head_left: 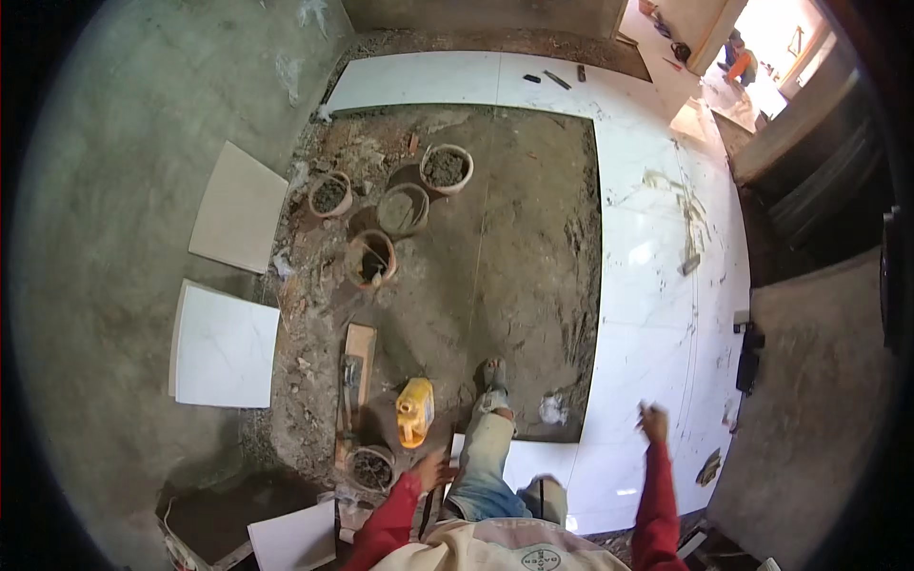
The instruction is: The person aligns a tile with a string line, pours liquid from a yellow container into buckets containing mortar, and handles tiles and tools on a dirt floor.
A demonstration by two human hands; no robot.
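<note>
My right hand is above the white floor tiles on the right. Its fingers are drawn together, and what they hold, if anything, is too small to make out. My left hand is low beside my bent leg, fingers stretched and apart, nothing seen in it. Close to it are a bucket of dark rubble and a yellow jug with a handle. My bare foot stands on the grey mortar bed, near a crumpled whitish clump.
Several buckets, one a mortar bucket, stand on the rough ground. Loose tiles lean at the left wall. A long board lies near the jug. Small tools and a hammer-like tool lie on tiles. A person crouches beyond the doorway.
</note>
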